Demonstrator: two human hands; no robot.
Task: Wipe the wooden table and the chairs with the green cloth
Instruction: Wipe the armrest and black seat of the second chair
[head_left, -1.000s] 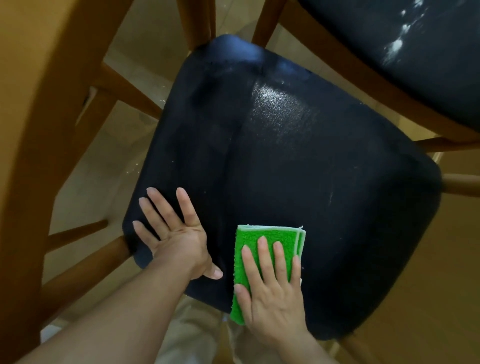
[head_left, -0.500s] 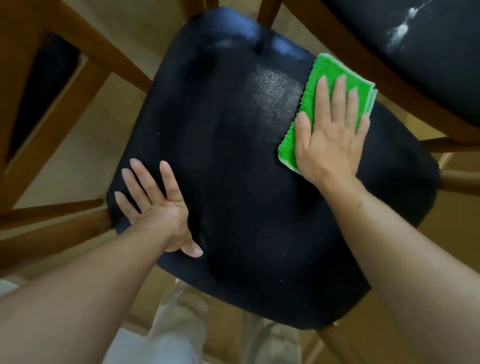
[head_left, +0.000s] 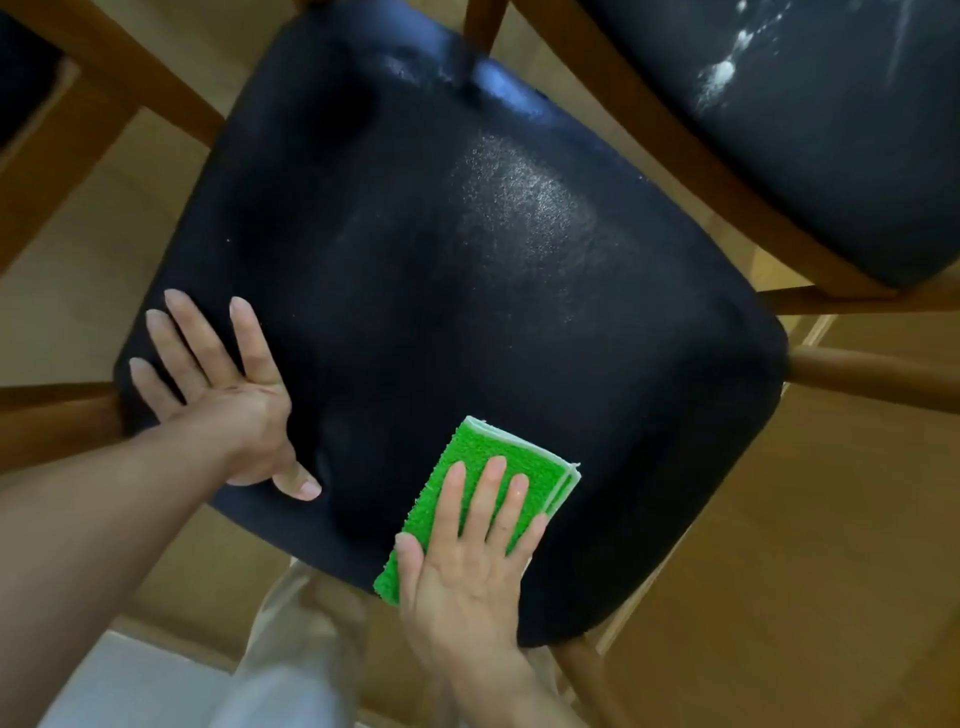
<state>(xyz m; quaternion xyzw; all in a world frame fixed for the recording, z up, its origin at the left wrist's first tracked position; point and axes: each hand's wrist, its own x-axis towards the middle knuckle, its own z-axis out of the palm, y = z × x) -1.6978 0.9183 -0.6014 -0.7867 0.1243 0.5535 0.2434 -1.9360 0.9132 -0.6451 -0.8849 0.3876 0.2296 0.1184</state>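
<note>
While the right hand (head_left: 467, 582) presses the folded green cloth (head_left: 488, 483) flat against the dark seat (head_left: 467, 312) of the near chair, close to the seat's front edge and a little toward its right corner, the left hand (head_left: 223, 395) rests on the seat's left edge. The fingers of both hands lie straight and spread; neither hand curls round anything, the right one simply pinning the cloth down with its palm and fingers.

As a judgement, the job is somewhere in the middle of this one seat. A dull sheen across the back half suggests a damp, wiped patch, and only a few small pale specks show near the left side. The seat's front strip under and beside the cloth looks like the part being covered now.

Much seems left. The second chair (head_left: 810, 130), beyond the seat's far right corner, carries white smears and spots on its dark cushion, plainly unwiped. The wooden frame (head_left: 872, 374) of the near chair cannot be judged clean or not. The table top is not in view, so its state cannot be told.
</note>
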